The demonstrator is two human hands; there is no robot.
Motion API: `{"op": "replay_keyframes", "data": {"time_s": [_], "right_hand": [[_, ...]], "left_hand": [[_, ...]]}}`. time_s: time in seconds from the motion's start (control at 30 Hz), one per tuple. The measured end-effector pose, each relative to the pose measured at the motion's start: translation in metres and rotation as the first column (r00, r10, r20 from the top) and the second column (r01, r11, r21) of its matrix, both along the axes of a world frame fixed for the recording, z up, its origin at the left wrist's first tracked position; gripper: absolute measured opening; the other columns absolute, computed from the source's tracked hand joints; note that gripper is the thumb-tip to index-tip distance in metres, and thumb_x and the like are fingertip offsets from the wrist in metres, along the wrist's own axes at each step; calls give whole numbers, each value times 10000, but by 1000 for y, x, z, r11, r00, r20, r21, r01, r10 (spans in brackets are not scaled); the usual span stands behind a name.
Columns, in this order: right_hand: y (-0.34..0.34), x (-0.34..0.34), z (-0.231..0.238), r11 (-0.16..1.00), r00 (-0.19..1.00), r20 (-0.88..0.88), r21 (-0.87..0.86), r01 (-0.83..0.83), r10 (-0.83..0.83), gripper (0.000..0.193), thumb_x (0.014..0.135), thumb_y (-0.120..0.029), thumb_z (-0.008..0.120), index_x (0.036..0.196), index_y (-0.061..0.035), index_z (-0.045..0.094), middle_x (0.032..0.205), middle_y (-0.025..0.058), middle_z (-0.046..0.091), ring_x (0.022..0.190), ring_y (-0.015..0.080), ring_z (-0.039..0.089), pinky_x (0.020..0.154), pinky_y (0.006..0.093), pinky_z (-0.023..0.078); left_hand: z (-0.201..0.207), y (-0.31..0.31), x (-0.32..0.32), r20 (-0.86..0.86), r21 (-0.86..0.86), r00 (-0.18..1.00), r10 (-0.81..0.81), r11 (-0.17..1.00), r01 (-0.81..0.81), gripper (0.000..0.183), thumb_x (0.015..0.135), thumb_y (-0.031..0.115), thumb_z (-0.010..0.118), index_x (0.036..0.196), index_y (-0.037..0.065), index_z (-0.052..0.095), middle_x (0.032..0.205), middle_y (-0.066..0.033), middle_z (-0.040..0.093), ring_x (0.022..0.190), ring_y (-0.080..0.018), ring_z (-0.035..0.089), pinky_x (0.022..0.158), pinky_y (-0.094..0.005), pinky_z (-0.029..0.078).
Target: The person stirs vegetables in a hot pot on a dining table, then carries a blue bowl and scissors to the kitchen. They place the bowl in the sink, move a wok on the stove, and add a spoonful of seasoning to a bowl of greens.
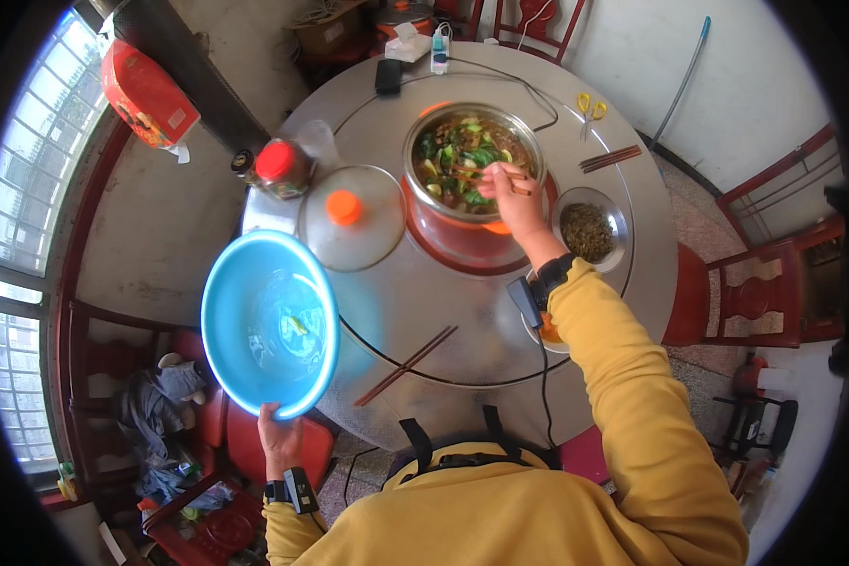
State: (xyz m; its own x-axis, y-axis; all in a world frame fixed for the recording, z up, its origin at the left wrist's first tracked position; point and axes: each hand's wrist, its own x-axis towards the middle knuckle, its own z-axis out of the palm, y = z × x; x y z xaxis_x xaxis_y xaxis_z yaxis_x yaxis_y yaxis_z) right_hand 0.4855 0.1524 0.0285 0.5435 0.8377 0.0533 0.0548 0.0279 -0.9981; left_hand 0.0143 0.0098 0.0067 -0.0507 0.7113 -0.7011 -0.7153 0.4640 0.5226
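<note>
Nearest to you, your left hand (278, 436) is closed on the near rim of a light blue plastic basin (228, 316), which reaches over the left near edge of the round table (500, 363); you cannot tell from here whether its base touches the top. A scrap of green leaf (298, 325) lies on the basin's glossy bottom.

A crossed pair of brown chopsticks (404, 366) lies just in from the table's near edge, right of the basin. Beneath your right forearm, toward the right near edge, a dish of orange food (549, 330) shows only in part.

Farther in, your right hand (507, 193) grips another pair — the serving chopsticks (523, 176) — with their tips down among the leafy greens (472, 141) in a steel pot (409, 156). That pot stands on a red base (448, 247), a little beyond the table's middle. Left of it, toward the left edge, a glass lid (335, 247) lies flat, its orange knob (344, 208) up; to the right, a steel bowl (619, 224) of dark shredded food sits near the right edge.

A red-capped jar (275, 162) stands by the left far edge. Near the right far edge lie a bundle of chopsticks (610, 158) and yellow-handled scissors (590, 110). At the far edge itself — farthest from you — are a tissue pack (407, 43) and a white power strip (440, 52).
</note>
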Motion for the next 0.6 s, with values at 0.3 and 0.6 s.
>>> {"op": "replay_keyframes", "data": {"time_s": [0.3, 0.6], "right_hand": [[28, 49, 39, 965, 975, 143, 226, 133, -168, 218, 880, -181, 476, 828, 6, 576, 722, 76, 611, 584, 129, 604, 564, 230, 492], [32, 48, -20, 985, 976, 149, 92, 144, -156, 176, 869, -154, 491, 872, -6, 585, 777, 74, 631, 631, 144, 619, 591, 240, 501]], "left_hand": [[3, 4, 5, -3, -3, 1000, -8, 1000, 8, 220, 748, 88, 503, 961, 37, 488, 852, -60, 578, 709, -207, 609, 463, -272, 535], [0, -5, 3, 66, -11, 997, 27, 1000, -26, 218, 748, 71, 498, 963, 39, 487, 851, -59, 570, 729, -206, 594, 504, -280, 526]]}}
